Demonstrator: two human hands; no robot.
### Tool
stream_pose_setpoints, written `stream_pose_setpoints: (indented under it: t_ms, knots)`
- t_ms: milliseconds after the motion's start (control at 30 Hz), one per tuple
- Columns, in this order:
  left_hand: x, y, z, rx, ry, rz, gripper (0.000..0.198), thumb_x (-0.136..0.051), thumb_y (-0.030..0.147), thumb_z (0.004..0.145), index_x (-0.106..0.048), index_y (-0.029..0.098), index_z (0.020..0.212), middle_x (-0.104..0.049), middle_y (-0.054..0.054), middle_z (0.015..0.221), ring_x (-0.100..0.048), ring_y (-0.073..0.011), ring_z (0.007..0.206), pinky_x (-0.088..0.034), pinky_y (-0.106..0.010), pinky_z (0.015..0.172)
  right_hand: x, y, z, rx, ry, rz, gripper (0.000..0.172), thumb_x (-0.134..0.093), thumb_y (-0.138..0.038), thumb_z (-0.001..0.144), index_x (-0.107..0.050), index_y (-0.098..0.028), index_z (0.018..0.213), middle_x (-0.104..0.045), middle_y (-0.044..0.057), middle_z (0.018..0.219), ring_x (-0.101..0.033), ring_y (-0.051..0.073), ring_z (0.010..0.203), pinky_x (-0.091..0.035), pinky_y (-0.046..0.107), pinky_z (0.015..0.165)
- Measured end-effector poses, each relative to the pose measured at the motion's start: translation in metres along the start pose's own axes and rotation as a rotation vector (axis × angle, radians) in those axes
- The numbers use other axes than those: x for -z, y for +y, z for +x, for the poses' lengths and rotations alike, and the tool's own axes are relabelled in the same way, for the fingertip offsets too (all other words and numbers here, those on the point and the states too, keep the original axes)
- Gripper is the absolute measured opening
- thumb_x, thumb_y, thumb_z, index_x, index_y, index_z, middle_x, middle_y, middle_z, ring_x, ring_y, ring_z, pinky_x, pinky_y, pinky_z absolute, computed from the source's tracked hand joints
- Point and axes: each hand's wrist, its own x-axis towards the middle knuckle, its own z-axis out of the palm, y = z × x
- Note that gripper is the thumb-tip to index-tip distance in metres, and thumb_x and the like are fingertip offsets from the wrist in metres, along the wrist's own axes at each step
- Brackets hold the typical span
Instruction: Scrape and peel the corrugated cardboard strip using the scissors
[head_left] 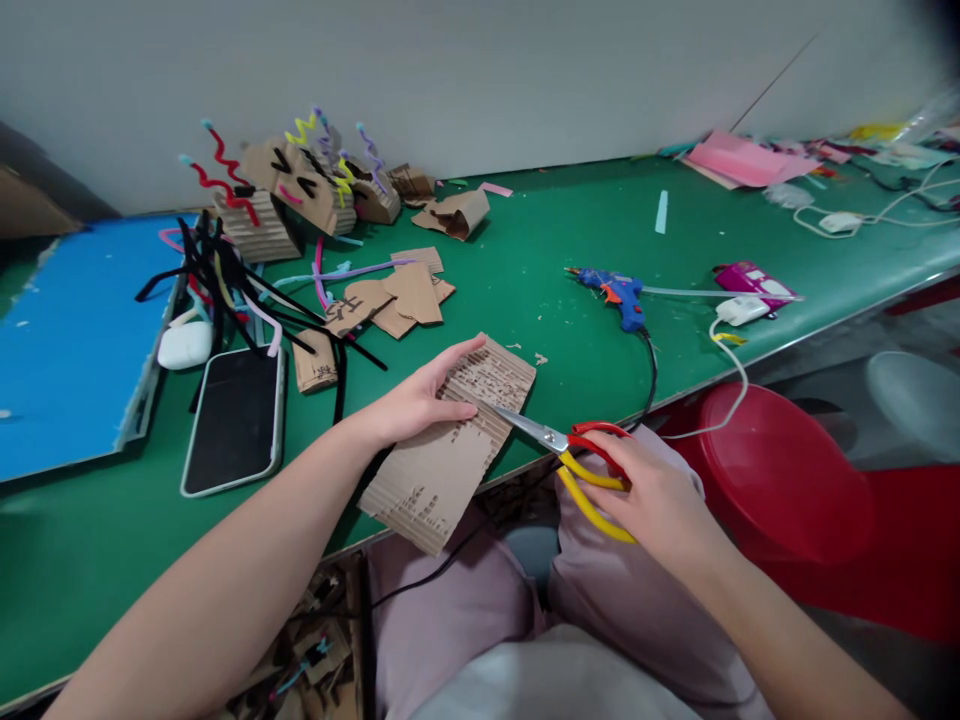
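Note:
My left hand (425, 395) grips a piece of corrugated cardboard (429, 480) by its upper part, thumb lying across the face. Its paper skin is partly torn off, baring ridges. In my right hand (649, 490) is a pair of scissors (553, 440) with one red and one yellow handle. The blades point left and lie against the cardboard near my left thumb; their tips are hard to make out. The sheet is tilted over the table's front edge, above my lap.
Cardboard scraps (409, 295), pipe cleaners (225, 270) and a phone (234, 420) lie left on the green table (525, 220). Decorated cardboard figures (289, 185) stand behind. Rightward are a blue glue gun (611, 293) with its cord and a red stool (780, 470).

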Motion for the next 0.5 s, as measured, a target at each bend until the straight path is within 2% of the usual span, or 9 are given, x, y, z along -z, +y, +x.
stream_pose_setpoints:
  t_ms: [167,367,500]
  knots:
    - [-0.0005,-0.0023,-0.0001,0.007,-0.008,-0.02,0.075,-0.065,0.027,0.073,-0.03,0.031,0.139,-0.027,-0.001,0.149,-0.029,-0.0276,0.133,-0.029,-0.037,0.108,-0.0015,-0.0012,-0.0007,0.036,0.071,-0.158,0.054,-0.062,-0.046,0.072,-0.05,-0.024,0.12,-0.064,0.006,0.098,-0.061,0.025,0.086,-0.05,0.035,0.068]
    - [-0.0015,-0.0025,-0.0003,0.003,-0.017,-0.009,0.075,-0.064,0.026,0.075,-0.028,0.029,0.14,-0.025,-0.003,0.149,-0.027,-0.0274,0.134,-0.026,-0.039,0.109,-0.0005,-0.006,-0.0006,0.071,0.076,-0.176,0.044,-0.055,-0.041,0.08,-0.048,-0.022,0.119,-0.063,0.006,0.098,-0.061,0.023,0.084,-0.048,0.032,0.064]
    - [-0.0013,-0.0019,-0.0005,-0.017,-0.02,0.01,0.075,-0.064,0.027,0.075,-0.028,0.028,0.14,-0.025,-0.003,0.15,-0.023,-0.0279,0.135,-0.022,-0.039,0.111,-0.0028,-0.0062,0.0004,0.1,0.113,-0.177,0.044,-0.056,-0.041,0.08,-0.048,-0.022,0.119,-0.063,0.005,0.094,-0.061,0.022,0.082,-0.047,0.031,0.062]
